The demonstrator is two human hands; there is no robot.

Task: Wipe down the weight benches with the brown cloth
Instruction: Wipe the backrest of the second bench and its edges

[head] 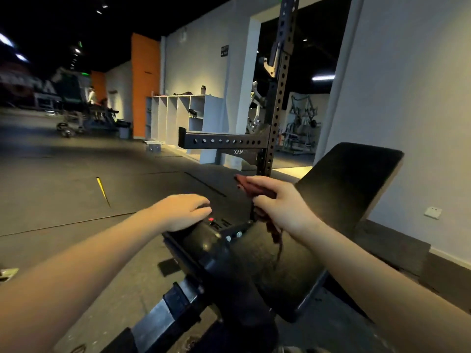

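**Brown cloth gripped above the bench seat, other hand flat on the frame**

Right of centre in the frame, the right hand (281, 205) is closed around the brown cloth (251, 188), fingers curled over a bunched fold. One end of the cloth sticks out past the fingertips toward the upper left, and a thinner tail hangs down below the wrist, trailing over the black seat pad (275, 266) of the weight bench. Whether the bunched part touches the padding cannot be told; the hanging tail lies against or just above it.

The left hand (183, 211), at centre frame, is spread palm down with fingers together, resting on the top of the bench's black metal frame (204, 245), just left of a small red knob (211, 219) and two bolts (234, 236). The two hands are near each other, the cloth between them and slightly higher in the frame.

The inclined backrest pad (349, 184) rises to the right of the cloth hand, toward the grey wall. Behind the hands stands a perforated black rack upright (276, 103) with a horizontal safety arm (224, 142) reaching left. White cubby shelves (183, 115) sit against the wall in the middle distance, beside an orange column (145, 85). Dark rubber flooring (76, 174) fills the left of the frame.
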